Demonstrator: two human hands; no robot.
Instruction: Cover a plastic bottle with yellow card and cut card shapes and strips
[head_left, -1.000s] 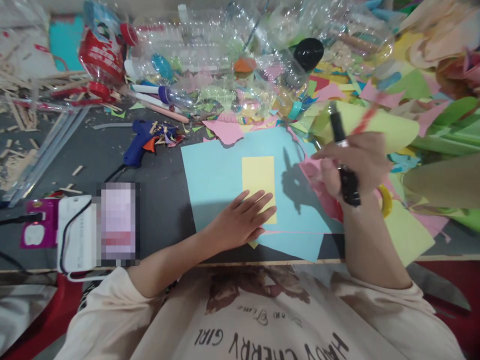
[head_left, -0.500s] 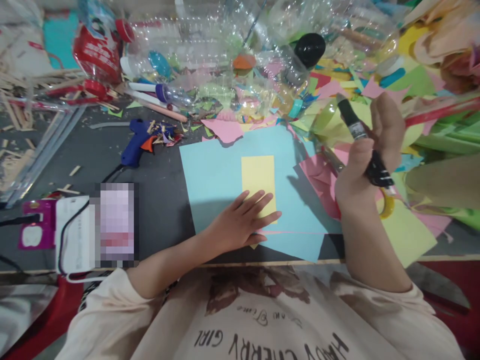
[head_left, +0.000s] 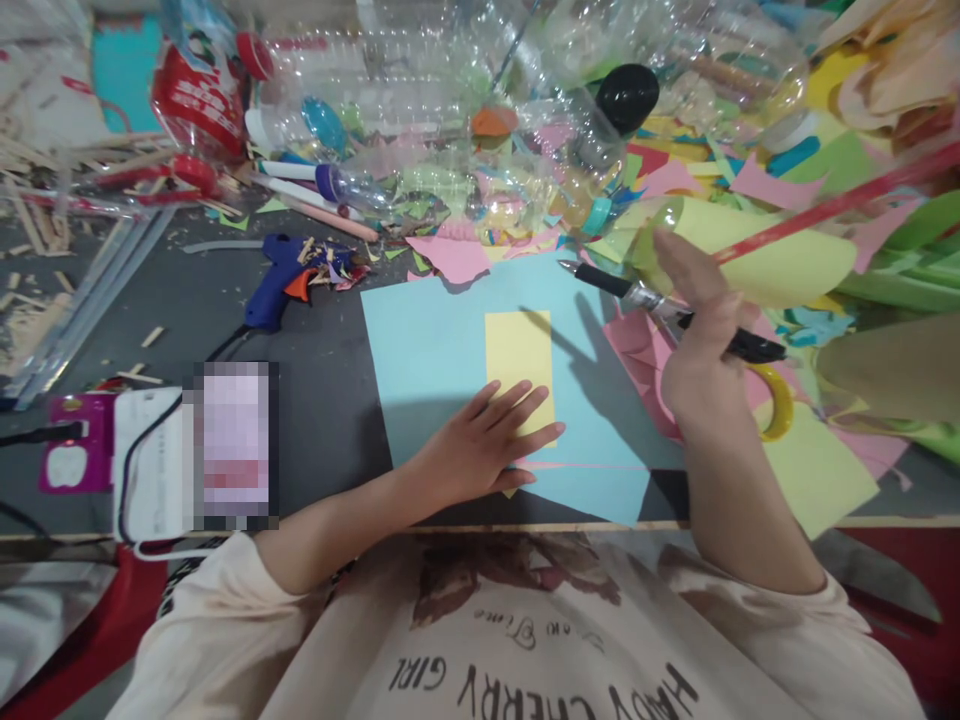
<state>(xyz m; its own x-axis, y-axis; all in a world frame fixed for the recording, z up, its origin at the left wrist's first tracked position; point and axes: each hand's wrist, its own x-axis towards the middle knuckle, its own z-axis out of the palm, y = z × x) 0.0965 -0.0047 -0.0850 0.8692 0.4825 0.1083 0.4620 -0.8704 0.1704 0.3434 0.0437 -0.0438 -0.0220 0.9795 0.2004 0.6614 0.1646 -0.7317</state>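
Left hand (head_left: 491, 445) spread on the yellow card (head_left: 517, 350), we look readier, our right hand (head_left: 701, 360) gripping a pen (head_left: 643, 295) now swung toward it.

The table (head_left: 330, 345) is moderately lit, and shadows of the right hand (head_left: 701, 345), pen (head_left: 641, 293) and left hand (head_left: 491, 440) are thrown leftward across the blue paper (head_left: 435, 350) by light from the right. The bottles (head_left: 382, 75) are speckled with glints; detail is softened toward the edges, and a device (head_left: 236, 440) is masked by coarse pixels.
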